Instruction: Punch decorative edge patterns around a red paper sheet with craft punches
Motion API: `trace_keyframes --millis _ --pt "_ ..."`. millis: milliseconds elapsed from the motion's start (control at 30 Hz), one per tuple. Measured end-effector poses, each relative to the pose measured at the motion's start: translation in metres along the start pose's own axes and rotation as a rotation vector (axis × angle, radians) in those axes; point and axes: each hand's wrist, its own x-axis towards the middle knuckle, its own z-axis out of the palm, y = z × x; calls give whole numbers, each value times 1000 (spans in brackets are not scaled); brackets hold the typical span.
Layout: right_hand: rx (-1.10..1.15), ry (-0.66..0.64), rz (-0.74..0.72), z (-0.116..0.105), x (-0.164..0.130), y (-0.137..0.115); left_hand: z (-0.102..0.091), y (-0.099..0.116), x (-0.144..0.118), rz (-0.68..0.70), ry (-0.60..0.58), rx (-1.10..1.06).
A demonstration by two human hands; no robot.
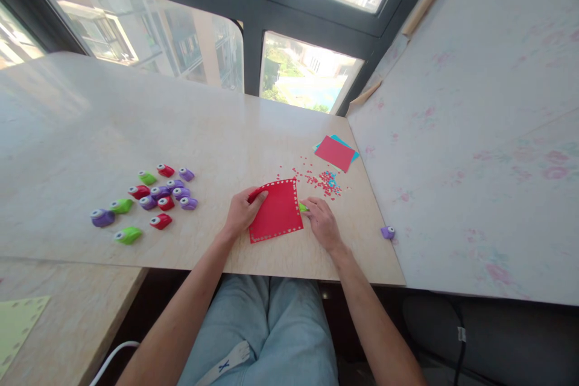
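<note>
Now one red paper sheet (277,211) with punched borders lies at the table's (226,126) near edge; left hand (242,212) pinches its left side, right hand (322,220) grips a green punch (303,207). Beside: thirteen small punches (154,199), one purple punch (388,232).

Single head-worn view looked forward and down from above the seated person's lap, close over the pale marble-patterned tabletop (136,132), dark-framed window (253,6) at 12 o'clock.

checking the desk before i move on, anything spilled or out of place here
Red paper bits lie scattered beyond the red sheet. One purple punch sits alone at the table's right edge, away from the cluster of punches.
</note>
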Motion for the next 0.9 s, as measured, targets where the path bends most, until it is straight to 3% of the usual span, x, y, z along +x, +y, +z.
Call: trace_keyframes --millis 900 --pt "11 -44 -7 0 0 1 -1 -2 0 8 -1 10"
